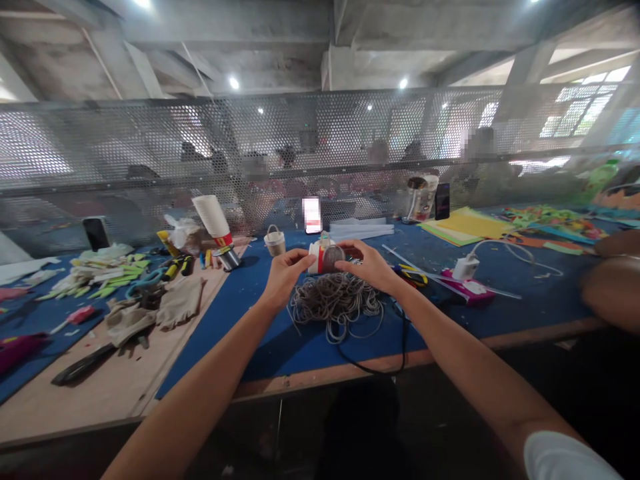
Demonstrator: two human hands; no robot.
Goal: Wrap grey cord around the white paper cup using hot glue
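In the head view, the left hand (287, 267) and the right hand (367, 265) meet over the middle of the desk, and both hold a round grey disc of wound cord (333, 257) between them. The left grip is a narrow pinch of fingertips on the disc's left rim, and the right grip curls closed over its right rim. The disc stands on edge just above the far side of a loose pile of grey cord (337, 303), which lies on a blue mat (280, 347). Just behind the disc, touching or nearly so, is a small white container with a red band (315, 259). A small woven basket (274, 241) sits just left of it on the far side. Near the pile, the mat is bare down to the wooden desk edge (325, 377), and a thin black cable (400, 350) loops over that edge on the right. To the left, past the mat's border, beige cloth gloves (175, 303) lie on bare wood. To the right, a white charger block (466, 268) rests near the right forearm. At the right edge, another person's arm (613, 287) lies on the desk, well apart. A perforated grey metal screen (200, 147) closes the far side, with a lit phone (312, 215) propped against it.
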